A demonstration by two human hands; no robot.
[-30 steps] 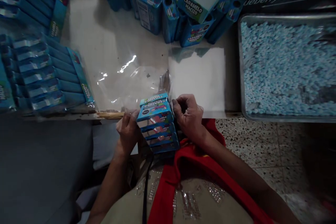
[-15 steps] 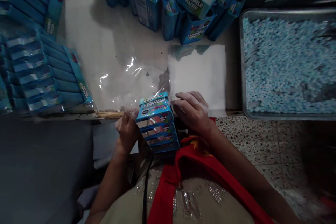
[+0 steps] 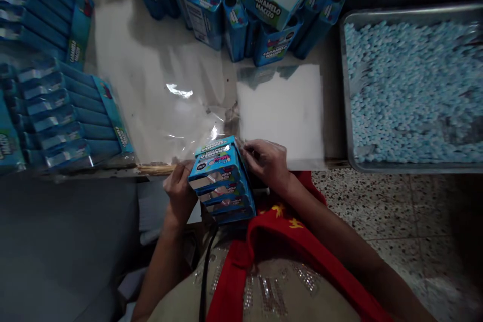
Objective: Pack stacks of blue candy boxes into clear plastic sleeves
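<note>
A stack of blue candy boxes [image 3: 222,181] printed "Caramelo Macizo" sits at the table's near edge, close against my body. Clear plastic film [image 3: 214,131] shines around its top and spreads onto the table beyond. My left hand [image 3: 179,186] is closed at the stack's left side, its fingers pinched on the film. On the right, my right hand [image 3: 267,161] has thumb and fingers pinched together by the upper corner, also at the film. The film between the right fingertips is too fine to see clearly.
Wrapped packs of blue boxes [image 3: 86,110] lie at the left. Several upright blue boxes [image 3: 204,15] stand at the back, a cardboard tray [image 3: 266,7] on top of them. A white sheet [image 3: 281,115] lies near a metal tray [image 3: 345,90] of small pale-blue candies [image 3: 407,85].
My right hand's fingers, earlier stretched out, have drawn into a pinch beside the stack. The stack and my left hand appear slightly further left; the film's folds have shifted.
</note>
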